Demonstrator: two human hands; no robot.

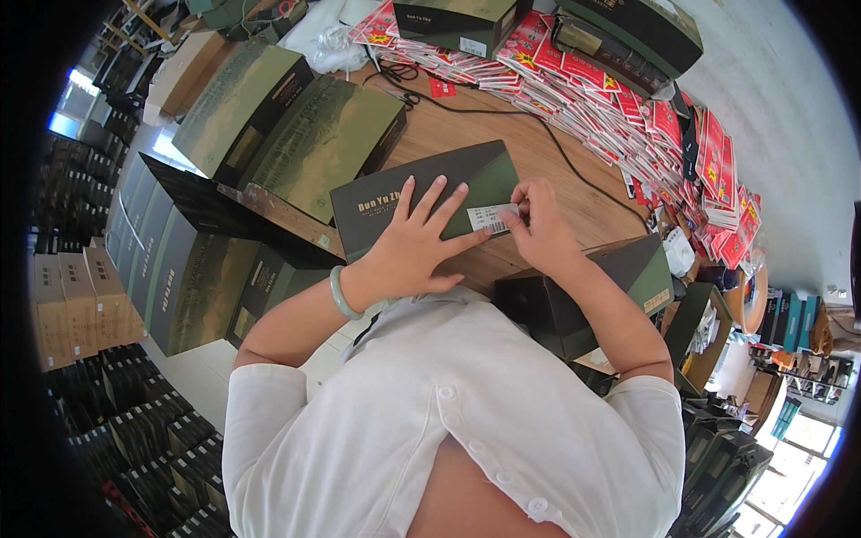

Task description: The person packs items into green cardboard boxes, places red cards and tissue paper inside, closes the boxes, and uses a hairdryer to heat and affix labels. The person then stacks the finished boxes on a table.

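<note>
black-and-green box (475, 175), angled on wooden table (448, 134), white barcode label (489, 218) toward right end

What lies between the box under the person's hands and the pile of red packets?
In the head view, a strip of wooden tabletop with a black cable running along it separates the box from the red packets.

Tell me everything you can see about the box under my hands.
The box looks like cardboard, dark with a green section toward the right. Pale gold lettering marks the dark part; a white barcode label sits near the right end. It lies slightly angled on the wooden table. Your left hand spreads over it; your right hand touches the label's right end.
</note>
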